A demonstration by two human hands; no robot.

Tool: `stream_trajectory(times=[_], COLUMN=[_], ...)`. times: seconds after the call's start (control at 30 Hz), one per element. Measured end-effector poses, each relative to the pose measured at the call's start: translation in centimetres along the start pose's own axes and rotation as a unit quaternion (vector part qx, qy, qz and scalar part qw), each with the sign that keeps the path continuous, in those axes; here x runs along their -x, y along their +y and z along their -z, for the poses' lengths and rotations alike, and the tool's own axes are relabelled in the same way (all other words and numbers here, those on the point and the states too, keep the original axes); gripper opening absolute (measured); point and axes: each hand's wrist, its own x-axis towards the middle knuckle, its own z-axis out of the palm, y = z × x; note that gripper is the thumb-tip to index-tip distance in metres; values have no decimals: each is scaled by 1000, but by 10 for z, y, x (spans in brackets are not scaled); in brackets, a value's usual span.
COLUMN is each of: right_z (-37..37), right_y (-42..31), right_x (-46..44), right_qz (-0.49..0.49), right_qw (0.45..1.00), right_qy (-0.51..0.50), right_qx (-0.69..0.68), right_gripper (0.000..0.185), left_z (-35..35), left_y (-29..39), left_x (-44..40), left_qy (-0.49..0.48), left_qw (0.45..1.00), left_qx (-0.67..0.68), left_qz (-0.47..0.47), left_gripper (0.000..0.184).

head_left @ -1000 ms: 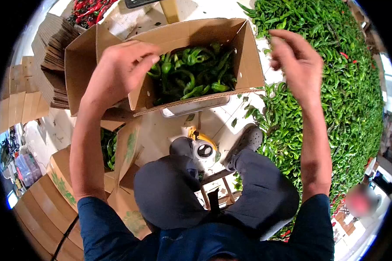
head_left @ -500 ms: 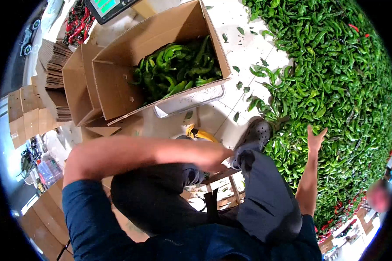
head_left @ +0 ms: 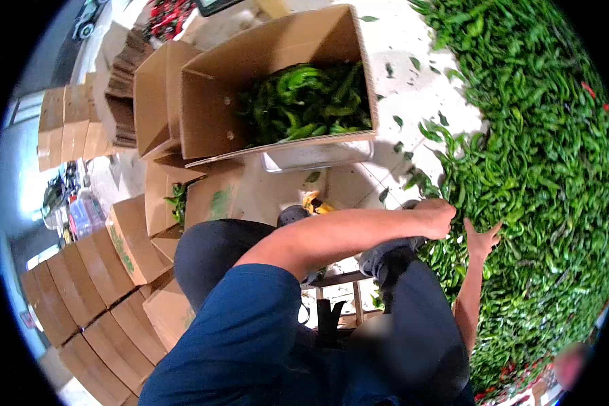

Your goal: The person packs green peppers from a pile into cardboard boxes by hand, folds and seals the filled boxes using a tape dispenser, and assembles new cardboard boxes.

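A dark blue short-sleeved shirt [head_left: 227,325] is worn with dark grey trousers [head_left: 423,321] and dark, round-toed shoes [head_left: 291,215].

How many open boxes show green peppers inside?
2: the large box at top centre, and the partly covered box below its left end. Others may be hidden.

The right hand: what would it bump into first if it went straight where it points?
The right hand would probably meet the green pepper pile first; from above, I can't tell whether they're touching.
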Motion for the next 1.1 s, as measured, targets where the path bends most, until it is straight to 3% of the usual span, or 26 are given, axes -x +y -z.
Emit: stream_trajectory(times=[0.03, 0.07, 0.1, 0.17, 0.23, 0.3, 0.37, 0.4, 0.43, 0.5, 0.53, 0.6, 0.63, 0.7, 0.8, 0.9, 1.03, 1.1], right_z=[-7, -10, -13, -29, -39, -41, -53, -50, -44, -31, -28, -29, -33, -36, -50, -46, -37, -35], right_y=[-6, -13, -17, -4, 23, 24, 38, 33, 22, 0, -9, -22, -26, -24, -7, -18, -10, 15], right_x=[-6, -4, -4, 1, -9, 3, -14, -10, -1, 13, 14, 5, 2, 3, 10, 29, 13, 0], right_qz=[-10, -34, -59, 1, 61, 67, 92, 92, 92, 49, 40, 14, 10, -3, 47, 36, 22, 84], right_qw=[999, 999, 997, 994, 990, 990, 986, 986, 986, 990, 991, 990, 989, 988, 983, 985, 993, 988], right_qy=[27, 37, 49, 110, 121, 118, 130, 126, 121, 85, 75, 69, 76, 90, 131, 116, 113, 115], right_qx=[-21, -21, -21, 4, 29, 40, 38, 55, 71, 101, 107, 120, 123, 127, 121, 120, 13, -56], right_gripper=[125, 122, 119, 109, 103, 93, 89, 88, 86, 93, 94, 99, 97, 94, 87, 83, 76, 73], left_z=[-8, -30, -24, -14, 33, 75, 170, 209, 238, 315, 328, 330, 322, 304, 295, 294, 298, 301], left_y=[-5, -24, -18, 0, 27, 51, 58, 60, 27, -66, -74, -164, -173, -179, -192, -191, -169, -148], left_x=[-9, -30, -32, -1, 47, 98, 192, 218, 230, 260, 269, 271, 263, 246, 239, 238, 251, 274], left_qy=[27, 118, 131, 77, -132, -168, -62, -75, 31, 181, 154, 204, 199, 186, 268, 248, 264, 298], left_qw=[999, 992, 987, 993, 961, 917, 940, 963, 962, 846, 951, 940, 935, 924, 928, 929, 938, 935], left_qx=[-25, 42, 52, -76, -180, -244, -193, -188, -228, -423, -231, -261, -279, -314, -257, -272, -222, -191], left_qz=[14, 10, 83, 45, -161, -269, -274, -179, -149, -268, 140, 76, 88, 109, 25, 32, 35, 5], left_gripper=[38, 37, 37, 31, 23, 17, 19, 22, 21, 12, 16, 22, 24, 28, 23, 22, 20, 19])
